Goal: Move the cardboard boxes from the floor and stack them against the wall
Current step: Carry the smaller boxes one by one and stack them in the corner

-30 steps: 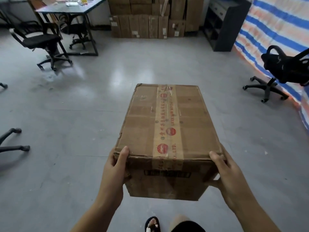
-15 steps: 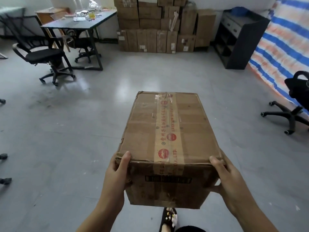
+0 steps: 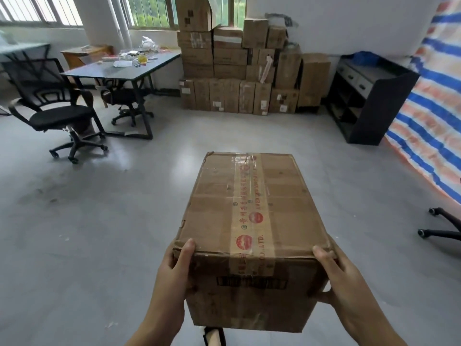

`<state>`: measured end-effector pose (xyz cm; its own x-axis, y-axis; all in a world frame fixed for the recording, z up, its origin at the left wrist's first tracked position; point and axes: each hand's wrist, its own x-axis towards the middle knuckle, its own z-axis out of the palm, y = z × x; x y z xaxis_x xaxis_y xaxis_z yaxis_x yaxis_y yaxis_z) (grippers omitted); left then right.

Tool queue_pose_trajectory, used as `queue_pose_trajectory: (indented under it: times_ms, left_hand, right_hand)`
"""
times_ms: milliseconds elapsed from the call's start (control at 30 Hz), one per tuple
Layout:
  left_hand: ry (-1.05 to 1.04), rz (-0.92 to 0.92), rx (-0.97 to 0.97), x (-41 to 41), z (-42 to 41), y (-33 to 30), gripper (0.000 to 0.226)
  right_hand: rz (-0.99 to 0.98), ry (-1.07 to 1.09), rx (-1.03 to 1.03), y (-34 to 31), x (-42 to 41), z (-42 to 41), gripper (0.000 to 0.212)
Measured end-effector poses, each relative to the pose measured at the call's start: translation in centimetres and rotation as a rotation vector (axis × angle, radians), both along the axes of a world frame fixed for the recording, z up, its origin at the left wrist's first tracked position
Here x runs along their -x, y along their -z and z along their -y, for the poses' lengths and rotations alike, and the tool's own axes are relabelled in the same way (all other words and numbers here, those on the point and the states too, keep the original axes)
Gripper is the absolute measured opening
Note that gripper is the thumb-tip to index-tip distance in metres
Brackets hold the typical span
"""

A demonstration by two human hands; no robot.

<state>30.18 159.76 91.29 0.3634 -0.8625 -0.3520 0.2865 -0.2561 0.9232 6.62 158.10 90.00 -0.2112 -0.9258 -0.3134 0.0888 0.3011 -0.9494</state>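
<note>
1. At the bottom of the frame, the left hand (image 3: pixel 174 273) and the right hand (image 3: pixel 341 275) hold one cardboard box (image 3: pixel 252 221) up off the floor (image 3: pixel 99 221). Each hand grips a near corner: the thumb lies on the top edge and the fingers curl around the side.
2. The box sits in the lower middle of the frame. It looks stiff, with soft, worn corners. One strip of tape (image 3: pixel 247 208) runs down the top. It is probably fairly heavy, since it takes both hands. Holding it by the lower side edges looks safest; the tape could be slippery.
3. At the right edge, the wheeled base of one chair (image 3: pixel 441 226) shows.
4. On the left stand two more black chairs (image 3: pixel 57 113) and one dark surface (image 3: pixel 124 68) with small things on it.
5. At the right stands one dark shelf (image 3: pixel 369 96), beside one striped sheet (image 3: pixel 431 108).
6. Farthest off, at the top middle, is the stack of boxes (image 3: pixel 239 71) against the wall (image 3: pixel 349 21). There are many, too packed to count surely.
</note>
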Motion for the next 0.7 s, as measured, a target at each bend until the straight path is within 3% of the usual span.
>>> queue_pose_trajectory:
  times_ms: [333, 567, 700]
  left_hand:
    - [0.037, 0.024, 0.039, -4.0, 27.7, -2.8, 0.005]
    - [0.078, 0.013, 0.023, -3.5, 44.1, -2.9, 0.006]
    - [0.059, 0.008, 0.018, -1.9, 54.5, -2.3, 0.019]
  right_hand:
    - [-0.024, 0.123, -0.041, -1.0, -3.8, 26.6, 0.043]
    - [-0.025, 0.144, -0.033, -0.9, -2.9, 42.5, 0.040]
    - [-0.033, 0.095, -0.014, -0.7, -1.5, 53.4, 0.039]
